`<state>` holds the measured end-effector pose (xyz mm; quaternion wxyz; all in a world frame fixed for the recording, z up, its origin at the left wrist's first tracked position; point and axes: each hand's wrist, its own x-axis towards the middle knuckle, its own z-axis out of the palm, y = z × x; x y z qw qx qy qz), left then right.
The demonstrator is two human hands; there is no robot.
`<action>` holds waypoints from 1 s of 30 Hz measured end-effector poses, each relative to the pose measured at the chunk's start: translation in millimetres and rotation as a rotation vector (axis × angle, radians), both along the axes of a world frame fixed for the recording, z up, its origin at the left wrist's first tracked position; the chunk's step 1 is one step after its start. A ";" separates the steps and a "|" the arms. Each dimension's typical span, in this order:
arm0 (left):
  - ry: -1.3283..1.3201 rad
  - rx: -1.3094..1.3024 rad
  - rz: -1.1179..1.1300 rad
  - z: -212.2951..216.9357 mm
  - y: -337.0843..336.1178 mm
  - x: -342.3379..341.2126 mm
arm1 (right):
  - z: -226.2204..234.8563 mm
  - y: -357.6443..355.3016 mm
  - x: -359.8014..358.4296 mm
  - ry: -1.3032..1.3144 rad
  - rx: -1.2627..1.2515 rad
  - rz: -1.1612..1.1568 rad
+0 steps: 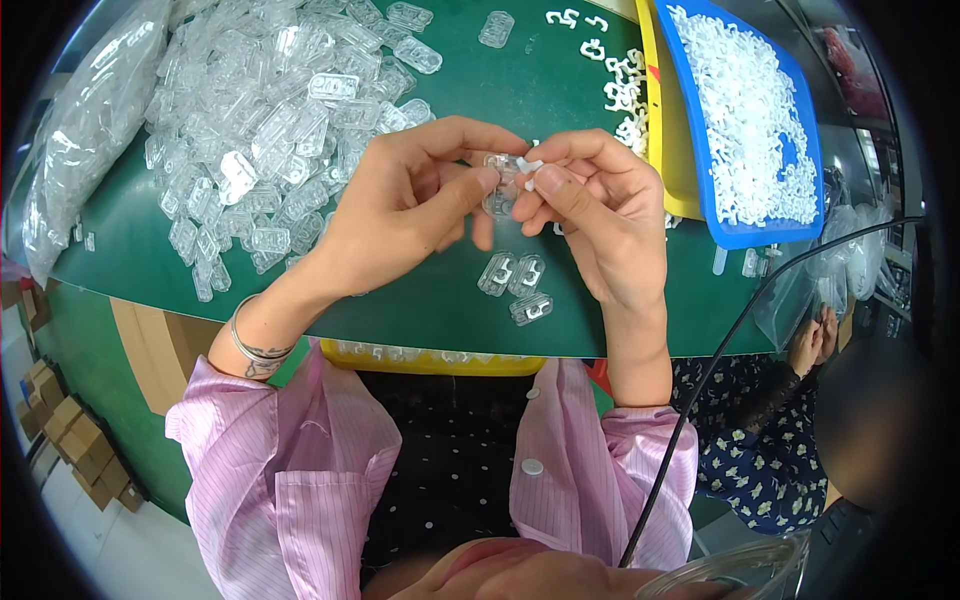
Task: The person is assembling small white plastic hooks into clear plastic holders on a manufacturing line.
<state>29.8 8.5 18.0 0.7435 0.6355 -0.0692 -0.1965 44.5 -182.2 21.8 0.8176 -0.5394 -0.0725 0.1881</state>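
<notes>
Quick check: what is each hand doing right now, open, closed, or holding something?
Left hand: closed, pinching the clear plastic clip.
Right hand: closed, pinching a small white plastic hook against that clip.

A green-topped table (560, 90) was seen carrying the work. A large heap of clear plastic clips (270, 110) was spread over its far left part, and beside the heap, at the left edge, a clear plastic bag (85, 130) had been laid. Three more clear clips (515, 285) were set close together near the front edge. Small white hooks (620, 85) were scattered toward the right, just beside a yellow tray (668, 150). A blue tray (705, 190), filled with white hooks, was placed partly over the yellow one.
</notes>
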 end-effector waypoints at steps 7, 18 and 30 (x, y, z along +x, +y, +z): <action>-0.128 -0.099 0.192 -6.7 -7.7 -2.4 | -4.2 3.6 -2.3 -0.001 0.052 -0.064; -0.005 -0.131 0.136 -12.2 -9.6 -0.7 | -1.9 1.3 -1.9 -0.048 0.024 -0.080; -0.057 -0.181 0.237 -12.8 -13.9 -6.1 | -5.2 12.0 -12.2 -0.461 -0.535 -0.305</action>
